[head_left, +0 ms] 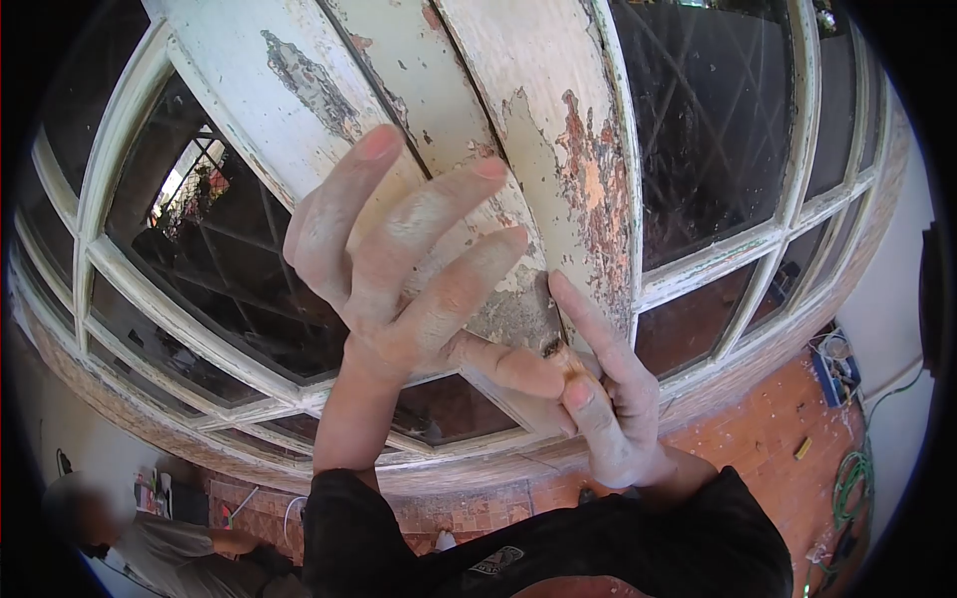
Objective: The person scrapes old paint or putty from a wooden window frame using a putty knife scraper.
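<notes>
My right hand (610, 404) is closed around the wooden handle of a putty knife (513, 307), its index finger stretched up along the side. The knife's wide grey blade is stained and points up over the window frame's peeling white boards (538, 120). Over those boards my left hand (409, 249) is spread, fingers apart and dusted with pale powder. Its thumb reaches across the base of the blade to the handle, right beside my right thumb. Part of the blade is hidden behind the left fingers.
Glass panes in flaking white frames (788, 234) flank the boards. A person (189, 543) is at the lower left. On the tiled floor (718, 439) at right are a blue tray (835, 369), a yellow object (802, 448) and a coiled green hose (852, 483).
</notes>
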